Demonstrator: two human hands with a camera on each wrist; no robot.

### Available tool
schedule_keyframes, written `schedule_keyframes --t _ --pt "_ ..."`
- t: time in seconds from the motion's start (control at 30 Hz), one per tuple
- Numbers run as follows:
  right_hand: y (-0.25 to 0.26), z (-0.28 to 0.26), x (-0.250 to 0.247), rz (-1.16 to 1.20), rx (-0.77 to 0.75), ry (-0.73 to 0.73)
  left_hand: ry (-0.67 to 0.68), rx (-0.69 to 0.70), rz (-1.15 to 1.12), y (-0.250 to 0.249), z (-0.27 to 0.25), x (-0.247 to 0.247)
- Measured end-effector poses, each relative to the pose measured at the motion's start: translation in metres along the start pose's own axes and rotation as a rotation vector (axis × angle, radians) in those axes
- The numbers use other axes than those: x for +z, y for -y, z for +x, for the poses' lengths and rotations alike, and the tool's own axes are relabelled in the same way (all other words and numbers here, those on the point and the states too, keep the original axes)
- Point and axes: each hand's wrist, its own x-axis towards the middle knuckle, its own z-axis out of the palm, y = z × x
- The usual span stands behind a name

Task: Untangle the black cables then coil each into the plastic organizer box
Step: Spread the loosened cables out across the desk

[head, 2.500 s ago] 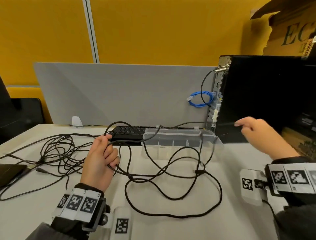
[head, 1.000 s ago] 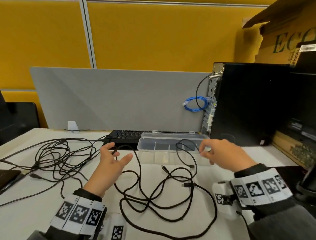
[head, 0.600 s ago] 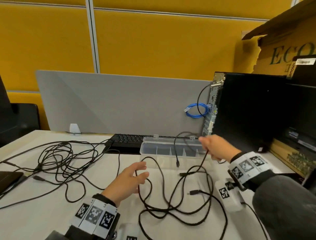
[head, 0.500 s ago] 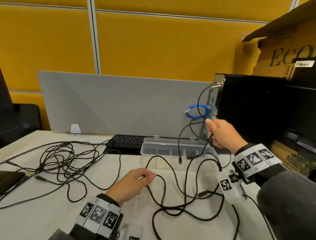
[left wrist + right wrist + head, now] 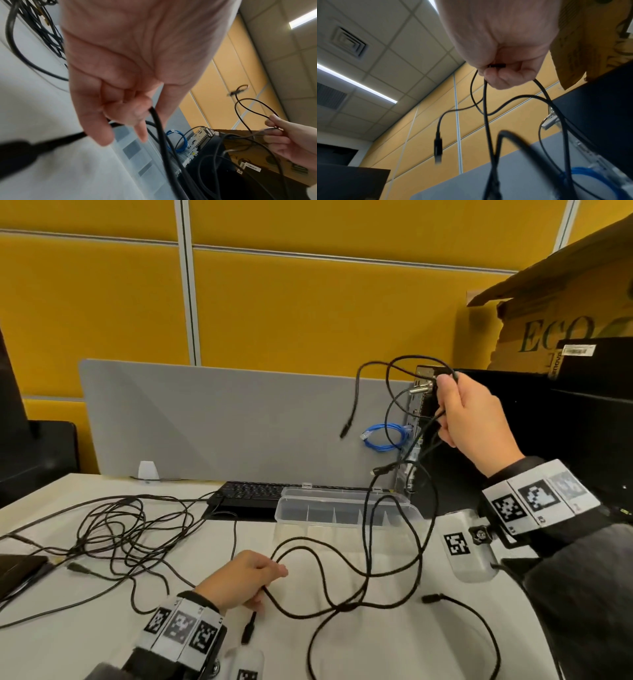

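Observation:
My right hand [image 5: 460, 409] is raised in front of the black computer tower, gripping several strands of black cable [image 5: 366, 546] that hang down to the table in loops; one plug end [image 5: 346, 430] dangles free in the air. In the right wrist view the same hand [image 5: 501, 73] is curled round the strands. My left hand [image 5: 251, 575] rests low on the table and pinches another stretch of the cable [image 5: 159, 132] between thumb and fingers. The clear plastic organizer box [image 5: 346, 510] stands open behind the loops, its compartments bare.
A second tangle of black cables [image 5: 120, 529] lies at the left of the white table. A black keyboard [image 5: 250, 494] sits behind the box, against a grey divider [image 5: 205, 419]. The computer tower [image 5: 548, 440] and a cardboard box [image 5: 548, 313] stand at the right, with a blue cable [image 5: 385, 438] coiled.
My right hand has lifted the cable strands from box height up to the top of the tower, pulling loops off the table. My left hand moved right and closed on a strand.

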Motion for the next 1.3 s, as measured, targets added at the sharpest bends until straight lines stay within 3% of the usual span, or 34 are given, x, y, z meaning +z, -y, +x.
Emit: schedule_keyframes --t 0.1,0.17,0.27,0.37,0.47,0.53,0.6,0.8,0.93,1.0,1.1,1.17,1.23,1.3 --pt "-0.006 0.005 -0.013 -0.057 0.031 -0.004 -0.099 -0.046 0.125 0.000 -0.001 -0.010" --pt "-0.005 0.004 -0.014 -0.003 0.062 0.073 -0.205 -0.024 0.392 -0.006 0.000 -0.011" --pt "0.012 -0.008 -0.003 0.146 0.119 0.270 -0.363 0.192 0.615 -0.035 -0.006 0.001" --pt "0.030 -0.025 0.010 0.188 0.125 0.502 -0.304 0.455 0.496 -0.064 -0.007 0.022" --pt "0.041 -0.039 0.017 0.247 0.129 0.680 -0.154 0.489 0.523 -0.074 0.006 0.037" --pt "0.043 -0.042 0.014 0.309 0.167 0.716 -0.040 0.502 0.373 -0.073 0.011 0.042" --pt "0.043 -0.040 0.006 0.358 0.196 0.646 0.024 0.479 0.279 -0.069 0.013 0.042" --pt "0.039 -0.026 -0.011 0.366 0.053 0.166 0.221 0.344 0.368 -0.062 0.006 0.018" --pt "0.054 -0.017 -0.018 0.411 -0.078 0.032 0.148 0.337 0.473 -0.061 0.006 0.005" --pt "0.065 -0.017 -0.014 0.447 -0.106 0.065 0.114 0.357 0.316 -0.061 0.006 0.002" --pt "0.080 -0.024 0.008 0.571 -0.057 0.193 0.135 0.475 -0.453 -0.069 -0.003 -0.007" --pt "0.084 -0.037 0.032 0.609 0.006 0.314 0.206 0.588 -0.762 -0.076 -0.013 -0.014" --pt "0.079 -0.055 0.066 0.497 0.118 0.520 0.266 0.660 -0.856 -0.083 -0.024 -0.013" --pt "0.072 -0.076 0.099 0.350 0.180 0.699 0.205 0.603 -0.850 -0.084 -0.030 -0.011"
